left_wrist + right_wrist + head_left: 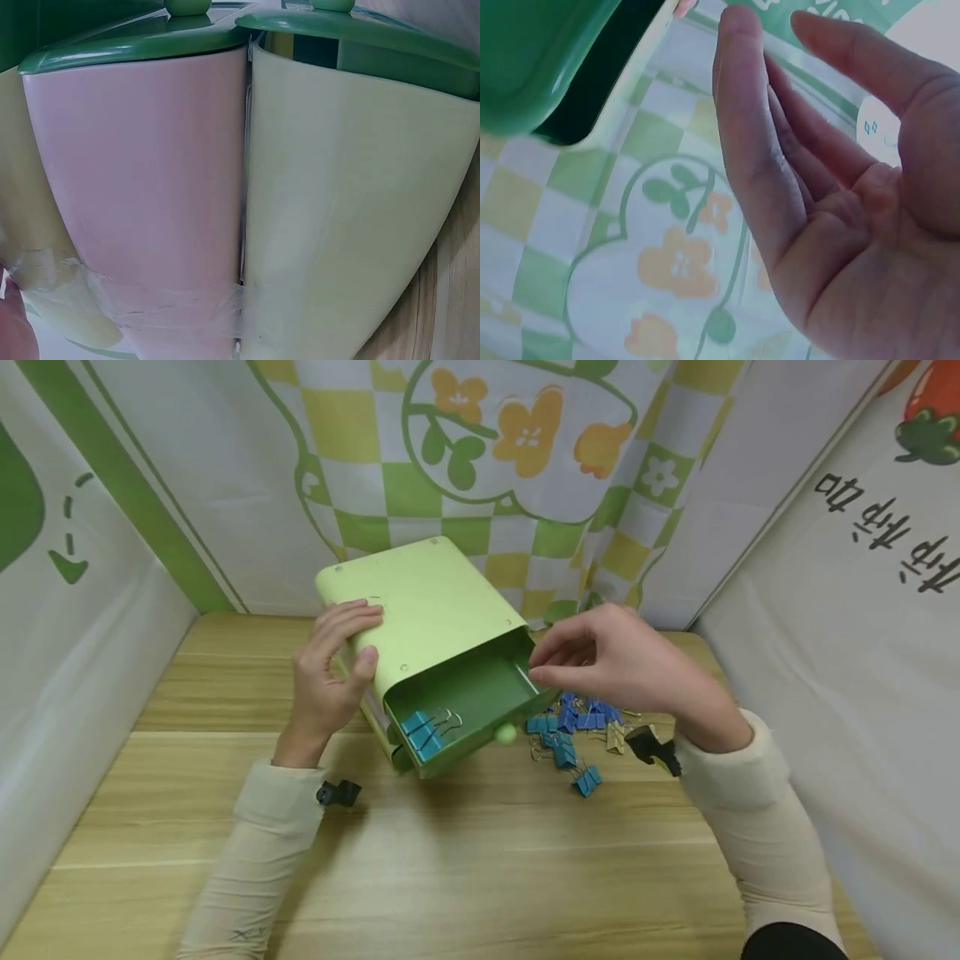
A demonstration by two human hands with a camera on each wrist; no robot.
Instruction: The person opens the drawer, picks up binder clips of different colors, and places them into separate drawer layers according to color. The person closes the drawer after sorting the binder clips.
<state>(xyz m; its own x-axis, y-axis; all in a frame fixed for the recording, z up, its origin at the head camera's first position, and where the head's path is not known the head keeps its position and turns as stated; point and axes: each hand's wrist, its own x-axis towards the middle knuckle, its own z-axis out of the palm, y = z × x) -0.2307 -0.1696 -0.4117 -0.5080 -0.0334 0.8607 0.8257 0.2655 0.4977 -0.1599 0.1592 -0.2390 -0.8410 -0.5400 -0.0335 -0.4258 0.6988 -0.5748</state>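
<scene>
A light-green drawer unit (420,602) stands at an angle on the table, its dark green drawer (480,685) pulled partly out. Teal binder clips (423,735) lie in the drawer's left front corner. On the unit's top left edge rests my left hand (330,660), fingers and thumb spread against the top. My right hand (622,656) hovers at the drawer's right side, thumb and forefinger apart with nothing between them in the right wrist view. In the left wrist view, a pink drawer casing (142,187) and a cream one (345,202) sit side by side.
On the wooden table (480,877), right of the drawer, lies a loose pile of blue binder clips (591,720), teal ones (564,752) and a yellow one (616,737). A checkered curtain (480,535) hangs behind the unit, with white side panels (847,693) around.
</scene>
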